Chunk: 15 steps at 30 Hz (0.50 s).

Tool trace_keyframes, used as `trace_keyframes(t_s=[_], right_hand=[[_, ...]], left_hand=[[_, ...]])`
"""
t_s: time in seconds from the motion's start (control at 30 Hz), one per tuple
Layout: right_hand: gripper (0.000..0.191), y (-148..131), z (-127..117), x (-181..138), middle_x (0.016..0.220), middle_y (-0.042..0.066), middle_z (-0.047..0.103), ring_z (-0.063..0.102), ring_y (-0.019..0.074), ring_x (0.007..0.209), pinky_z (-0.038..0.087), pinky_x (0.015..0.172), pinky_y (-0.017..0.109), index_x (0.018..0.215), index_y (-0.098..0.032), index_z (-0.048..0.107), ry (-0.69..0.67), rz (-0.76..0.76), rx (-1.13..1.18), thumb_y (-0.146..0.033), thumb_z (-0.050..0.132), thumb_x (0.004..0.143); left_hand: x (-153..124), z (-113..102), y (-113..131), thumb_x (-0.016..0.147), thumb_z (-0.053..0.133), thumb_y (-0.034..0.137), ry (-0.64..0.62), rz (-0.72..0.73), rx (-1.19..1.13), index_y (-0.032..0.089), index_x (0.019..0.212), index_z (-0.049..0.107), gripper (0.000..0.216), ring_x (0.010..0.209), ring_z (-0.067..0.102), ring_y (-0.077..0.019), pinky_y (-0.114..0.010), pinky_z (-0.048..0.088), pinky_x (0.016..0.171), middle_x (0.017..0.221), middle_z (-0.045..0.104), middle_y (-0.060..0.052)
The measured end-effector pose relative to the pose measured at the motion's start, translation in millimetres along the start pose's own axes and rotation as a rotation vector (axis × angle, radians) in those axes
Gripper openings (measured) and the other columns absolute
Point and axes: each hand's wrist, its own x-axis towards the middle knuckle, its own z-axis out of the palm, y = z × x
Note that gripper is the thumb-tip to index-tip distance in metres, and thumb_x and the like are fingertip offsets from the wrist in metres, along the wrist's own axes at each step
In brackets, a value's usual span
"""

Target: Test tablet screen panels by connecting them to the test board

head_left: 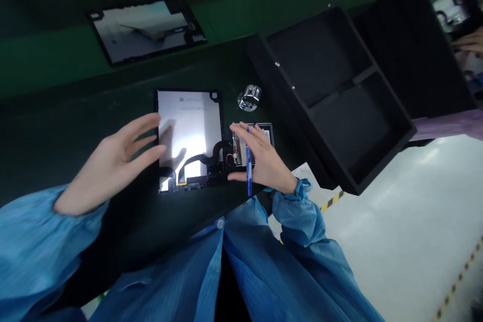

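Note:
A tablet screen panel [188,126] lies flat on the dark bench top, its shiny silver back facing up and a black flex cable [202,158] curving over its lower part. At its left edge is my left hand [116,161], fingers and thumb apart, holding nothing; whether the fingertips touch the panel I cannot tell. My right hand [266,161] holds a blue pen [249,173] beside the thumb, with its other fingers stretched out. That hand partly covers a small unit with exposed circuitry [237,151], to the right of the panel near the flex cable.
A shiny metal roll holder [249,98] stands behind my right hand. To the right is a black divided tray [335,95]. Another silver-backed panel [147,30] lies at the back left. At the far right, a co-worker's hand [470,40] and purple sleeve [445,125] show.

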Motion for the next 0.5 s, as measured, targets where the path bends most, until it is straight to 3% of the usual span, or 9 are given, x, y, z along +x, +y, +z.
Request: trace_keyframes(t_s=[0.07, 0.17, 0.27, 0.4, 0.5], right_hand=[[0.129, -2, 1, 0, 0.166, 0.013, 0.029, 0.018, 0.0371, 0.156, 0.013, 0.127, 0.064, 0.162, -0.026, 0.008, -0.144, -0.028, -0.088, -0.061, 0.085, 0.065], [0.148, -1, 6, 4, 0.169, 0.016, 0.018, 0.009, 0.037, 0.158, 0.008, 0.128, 0.063, 0.162, -0.026, -0.01, -0.228, -0.016, -0.172, -0.054, 0.092, 0.059], [0.149, 3, 10, 9, 0.169, 0.016, 0.017, 0.008, 0.0356, 0.158, 0.007, 0.129, 0.061, 0.161, -0.025, -0.013, -0.255, -0.032, -0.181, -0.054, 0.091, 0.06], [0.145, 7, 13, 10, 0.168, 0.017, 0.019, 0.011, 0.0345, 0.158, 0.006, 0.129, 0.059, 0.162, -0.021, -0.009, -0.257, -0.053, -0.161, -0.056, 0.09, 0.061], [0.144, 10, 15, 10, 0.168, 0.018, 0.021, 0.013, 0.0362, 0.158, 0.004, 0.128, 0.062, 0.162, -0.022, -0.006, -0.233, -0.05, -0.118, -0.059, 0.089, 0.06]], left_hand=[[-19, -14, -9, 0.076, 0.074, 0.056, 0.032, -0.165, -0.067, 0.023, 0.152, 0.044, 0.088, 0.144, 0.043, -0.0309, -0.045, 0.034, 0.12, 0.157, 0.047, -0.005], [-36, -17, -16, 0.073, 0.078, 0.053, 0.033, -0.342, -0.193, 0.03, 0.149, 0.046, 0.086, 0.143, 0.043, -0.0288, -0.044, 0.031, 0.123, 0.156, 0.048, -0.002], [-37, -12, -13, 0.076, 0.079, 0.046, 0.015, -0.438, -0.357, 0.032, 0.143, 0.053, 0.073, 0.14, 0.048, -0.0263, -0.041, 0.036, 0.121, 0.151, 0.054, 0.0], [-19, -11, -4, 0.082, 0.066, 0.028, 0.092, -0.499, -0.528, 0.014, 0.128, 0.061, 0.049, 0.133, 0.054, -0.027, -0.041, 0.048, 0.108, 0.141, 0.061, -0.013], [-2, -17, 4, 0.085, 0.058, 0.033, 0.092, -0.582, -0.616, 0.01, 0.119, 0.063, 0.041, 0.117, 0.063, -0.0258, -0.035, 0.055, 0.091, 0.13, 0.066, -0.015]])
